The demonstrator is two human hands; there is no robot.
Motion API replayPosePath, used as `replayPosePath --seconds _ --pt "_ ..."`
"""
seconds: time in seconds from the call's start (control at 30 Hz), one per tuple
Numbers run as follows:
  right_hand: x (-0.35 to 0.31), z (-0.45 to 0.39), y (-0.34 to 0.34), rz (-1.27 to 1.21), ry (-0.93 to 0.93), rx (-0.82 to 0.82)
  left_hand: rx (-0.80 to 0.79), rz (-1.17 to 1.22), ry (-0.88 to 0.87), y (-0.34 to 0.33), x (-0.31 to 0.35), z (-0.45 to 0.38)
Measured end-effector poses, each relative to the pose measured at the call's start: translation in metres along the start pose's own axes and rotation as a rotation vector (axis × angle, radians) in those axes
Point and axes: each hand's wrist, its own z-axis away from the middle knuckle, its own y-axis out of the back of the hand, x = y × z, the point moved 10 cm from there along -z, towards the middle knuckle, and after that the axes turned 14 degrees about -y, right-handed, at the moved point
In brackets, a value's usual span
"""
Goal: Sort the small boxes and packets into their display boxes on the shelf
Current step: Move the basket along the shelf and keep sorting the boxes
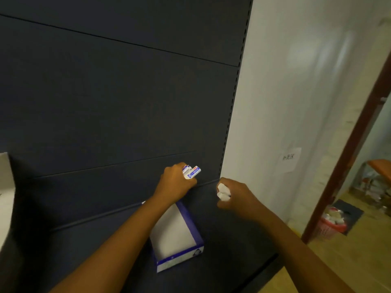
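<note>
Shelf: one dark, matte, flat shelf (228, 233) backed by smooth dark panels with thin seams.
Display box: one open rectangular cardboard display box (179, 240), white inside with blue-purple edges and a printed front, lying on the shelf below the left forearm; what shows of its interior looks bare.
Left hand: the left hand (176, 183) curls around a few small boxes (192, 172), white card with blue and red print, near the back panel; exact count unclear.
Right hand: the right hand (237, 195) grips small white packets (222, 192), seemingly two, above the shelf, just right of the display box.
Floor: one pink mesh basket (332, 225) on wood-toned flooring.
</note>
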Motion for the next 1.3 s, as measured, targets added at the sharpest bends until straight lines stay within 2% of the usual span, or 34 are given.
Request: replayPosePath --seconds 0.27,0.33,0.53,0.7,0.9,1.13,1.3 --pt "0.034 -0.075 -0.045 0.238 0.109 -0.268 -0.192 -0.056 0.077 -0.100 -0.029 -0.051" --pt "0.029 -0.083 -0.056 0.257 0.197 -0.323 -0.242 -0.099 0.085 -0.117 -0.039 -0.054" --pt "0.019 -0.103 -0.066 0.275 0.370 -0.310 -0.349 -0.311 0.077 -0.139 -0.058 -0.063" --pt "0.014 -0.103 -0.060 0.255 0.450 -0.268 -0.359 -0.422 0.016 -0.141 -0.053 -0.067" --pt "0.014 -0.098 -0.058 0.239 0.494 -0.267 -0.376 -0.370 -0.003 -0.136 -0.054 -0.066" --pt "0.017 -0.096 -0.061 0.100 0.434 -0.258 -0.416 -0.309 0.028 -0.125 -0.060 -0.057" --pt "0.024 -0.093 -0.056 0.084 0.452 -0.246 -0.362 -0.236 0.056 -0.111 -0.059 -0.053"
